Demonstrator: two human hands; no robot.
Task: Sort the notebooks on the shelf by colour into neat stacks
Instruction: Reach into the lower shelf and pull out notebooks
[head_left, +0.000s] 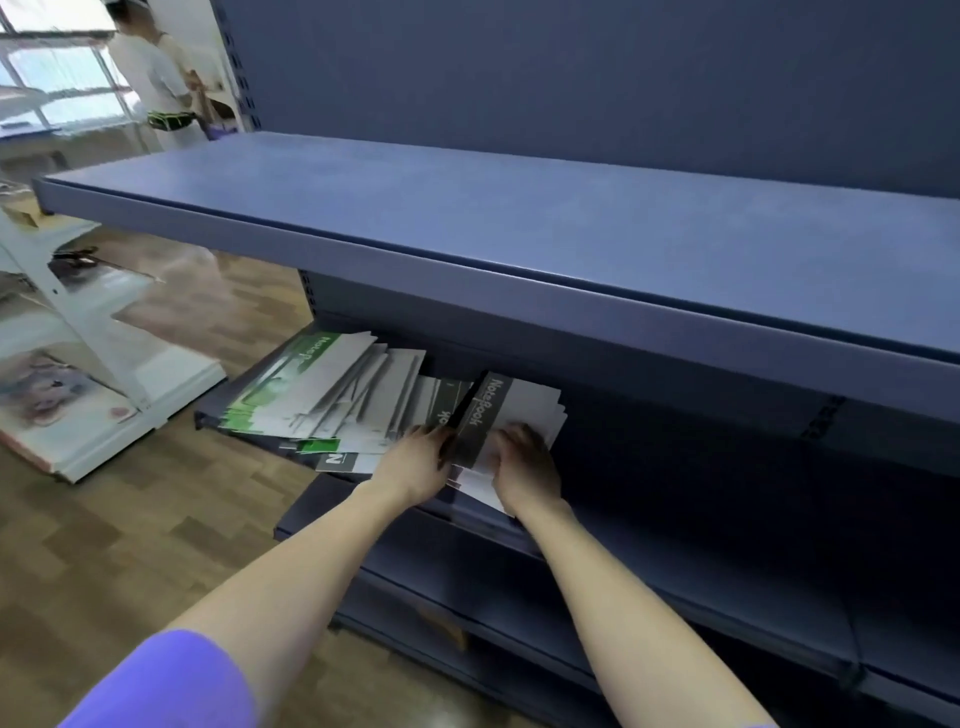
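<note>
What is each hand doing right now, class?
Left hand: grips the edge of the grey notebook stack.
Right hand: fingers curled on the same stack, holding it.

Head camera looks forward and down, near the shelf
</note>
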